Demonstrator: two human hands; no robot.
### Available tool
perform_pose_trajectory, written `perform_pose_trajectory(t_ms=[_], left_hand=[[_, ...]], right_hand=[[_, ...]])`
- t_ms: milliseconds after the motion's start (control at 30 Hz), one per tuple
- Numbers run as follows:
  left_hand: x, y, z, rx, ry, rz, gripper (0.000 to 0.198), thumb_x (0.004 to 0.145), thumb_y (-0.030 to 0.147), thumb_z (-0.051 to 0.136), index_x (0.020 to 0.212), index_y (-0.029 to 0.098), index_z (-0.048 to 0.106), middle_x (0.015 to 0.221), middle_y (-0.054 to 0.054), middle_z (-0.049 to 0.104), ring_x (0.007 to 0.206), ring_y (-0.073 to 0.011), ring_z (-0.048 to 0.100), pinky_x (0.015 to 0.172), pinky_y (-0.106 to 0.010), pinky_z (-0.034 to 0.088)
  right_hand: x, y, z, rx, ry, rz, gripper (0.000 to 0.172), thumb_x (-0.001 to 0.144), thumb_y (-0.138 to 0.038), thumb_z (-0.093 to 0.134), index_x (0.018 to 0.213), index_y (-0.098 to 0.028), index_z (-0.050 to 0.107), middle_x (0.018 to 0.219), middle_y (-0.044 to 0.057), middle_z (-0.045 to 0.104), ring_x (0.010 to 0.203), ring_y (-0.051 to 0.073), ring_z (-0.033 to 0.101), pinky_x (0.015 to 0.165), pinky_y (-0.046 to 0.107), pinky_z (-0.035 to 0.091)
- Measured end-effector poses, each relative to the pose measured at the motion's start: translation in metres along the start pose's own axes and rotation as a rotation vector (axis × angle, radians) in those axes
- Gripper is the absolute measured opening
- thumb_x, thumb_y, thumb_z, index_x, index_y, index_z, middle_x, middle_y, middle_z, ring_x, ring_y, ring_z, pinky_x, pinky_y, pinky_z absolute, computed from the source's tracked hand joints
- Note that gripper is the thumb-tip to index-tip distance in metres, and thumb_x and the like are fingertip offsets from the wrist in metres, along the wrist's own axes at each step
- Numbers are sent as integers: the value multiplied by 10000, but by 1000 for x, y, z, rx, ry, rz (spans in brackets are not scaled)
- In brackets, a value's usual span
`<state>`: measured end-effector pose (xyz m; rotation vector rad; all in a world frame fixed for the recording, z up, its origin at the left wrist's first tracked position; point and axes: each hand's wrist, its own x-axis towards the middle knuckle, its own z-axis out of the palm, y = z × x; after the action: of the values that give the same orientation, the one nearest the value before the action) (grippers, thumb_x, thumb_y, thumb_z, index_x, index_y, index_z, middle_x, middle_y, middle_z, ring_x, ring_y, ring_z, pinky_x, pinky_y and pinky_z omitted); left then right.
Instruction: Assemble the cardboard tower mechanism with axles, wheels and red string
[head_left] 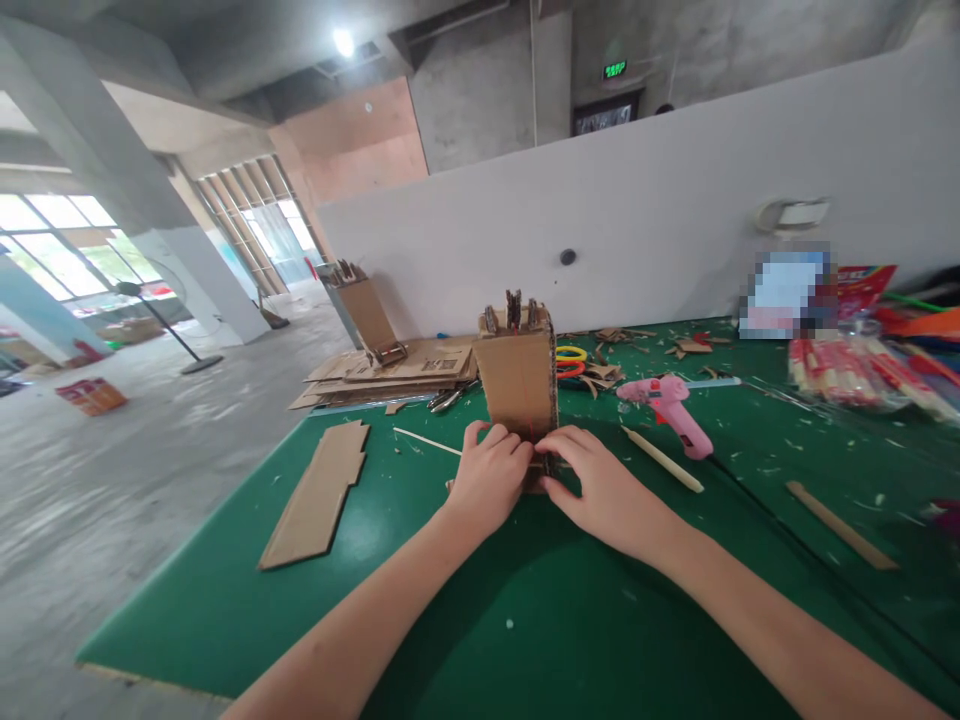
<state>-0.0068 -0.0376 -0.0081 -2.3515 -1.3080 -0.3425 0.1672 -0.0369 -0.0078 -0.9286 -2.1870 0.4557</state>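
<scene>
A tall cardboard model (517,375) stands upright on the green table in front of me, with jagged cardboard pieces sticking up from its top. Both my hands are at its base. My left hand (491,475) has its fingers curled against the lower left front of the model. My right hand (589,485) pinches the lower right edge between thumb and fingers. A thin wooden stick (427,441) lies just left of my left hand. The exact part between my fingertips is mostly hidden.
Right of the model lie a pink glue gun (671,408), a pale stick (664,460) and a cardboard strip (840,525). A notched cardboard piece (319,500) lies left. Behind are stacked cardboard sheets (442,365), a second cardboard model (367,315), scissors (571,368) and scraps.
</scene>
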Motion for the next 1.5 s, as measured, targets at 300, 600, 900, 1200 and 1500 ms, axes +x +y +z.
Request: perform_pose_trajectory(t_ms=[300, 600, 900, 1200, 1500], left_hand=[[5, 1, -3, -7, -66, -31, 126, 793, 175, 534, 913, 157, 565, 778, -56, 639, 851, -224, 530, 841, -426, 306], [5, -2, -5, -258, -95, -159, 67, 786, 166, 533, 810, 199, 585, 759, -1, 631, 795, -174, 553, 737, -340, 337], [5, -2, -1, -131, -109, -131, 58, 810, 165, 505, 851, 174, 545, 828, -29, 613, 852, -205, 528, 733, -356, 367], [2, -9, -7, -171, -146, -50, 93, 806, 182, 505, 896, 161, 513, 908, -56, 564, 914, -216, 473, 778, -362, 419], [-7, -19, -25, -430, -130, -10, 393, 684, 98, 513, 1069, 170, 490, 1062, -69, 542, 1032, -206, 464, 935, -361, 407]], right_hand=[[2, -1, 0, 30, 6, 1, 274, 785, -114, 512, 1041, -207, 531, 1024, 60, 546, 990, 186, 503, 886, 383, 436], [4, -3, 1, 17, 19, 10, 220, 797, -133, 503, 1003, -205, 529, 1013, 61, 534, 996, 190, 502, 885, 381, 433], [22, -8, 4, -193, -31, 70, 108, 860, -237, 461, 834, -190, 555, 905, 50, 534, 886, 181, 514, 742, 312, 439], [34, -14, 7, -436, -54, 172, 176, 844, -254, 450, 705, -201, 544, 815, 6, 519, 620, 97, 497, 465, 246, 243], [28, -11, 14, -382, -37, 141, 178, 855, -255, 426, 826, -239, 600, 890, 2, 527, 624, 92, 503, 472, 242, 259]])
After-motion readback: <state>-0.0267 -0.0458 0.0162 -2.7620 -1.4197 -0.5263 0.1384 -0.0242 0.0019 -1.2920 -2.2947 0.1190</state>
